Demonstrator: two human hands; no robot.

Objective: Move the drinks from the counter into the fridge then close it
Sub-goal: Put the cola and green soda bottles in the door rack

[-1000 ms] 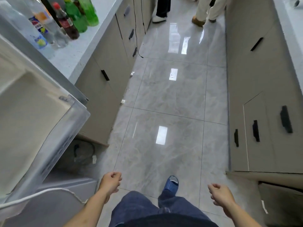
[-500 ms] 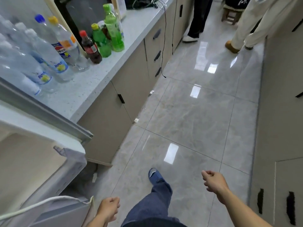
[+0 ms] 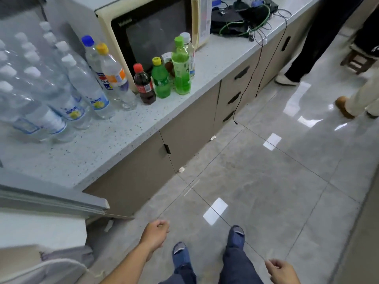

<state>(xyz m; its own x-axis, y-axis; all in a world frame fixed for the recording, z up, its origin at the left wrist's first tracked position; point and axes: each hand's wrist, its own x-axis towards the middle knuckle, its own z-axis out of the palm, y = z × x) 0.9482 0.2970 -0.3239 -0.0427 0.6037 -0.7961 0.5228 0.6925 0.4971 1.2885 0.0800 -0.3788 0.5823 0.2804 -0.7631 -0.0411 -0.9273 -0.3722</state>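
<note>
Drinks stand on the speckled counter (image 3: 114,144): several clear water bottles (image 3: 86,89) at the left, a blue-capped bottle (image 3: 92,58), an orange-capped bottle (image 3: 113,76), a red-capped cola bottle (image 3: 143,85), a small green bottle (image 3: 161,78) and a tall green bottle (image 3: 180,66). The open fridge door (image 3: 51,199) fills the lower left. My left hand (image 3: 154,235) hangs low beside the door, fingers loosely curled, holding nothing. My right hand (image 3: 282,271) is at the bottom right, also loosely curled with nothing in it. Both are well below the counter.
A microwave (image 3: 151,27) stands behind the bottles, with black gear and cables (image 3: 246,19) further along the counter. Cabinet fronts with black handles (image 3: 167,149) run below. Two people's legs (image 3: 320,37) stand on the tiled floor at the upper right, near a wooden stool (image 3: 359,60).
The view has swung up and left, bringing the counter and bottles closer. My left hand rose forward; my right hand dropped lower and to the right.
</note>
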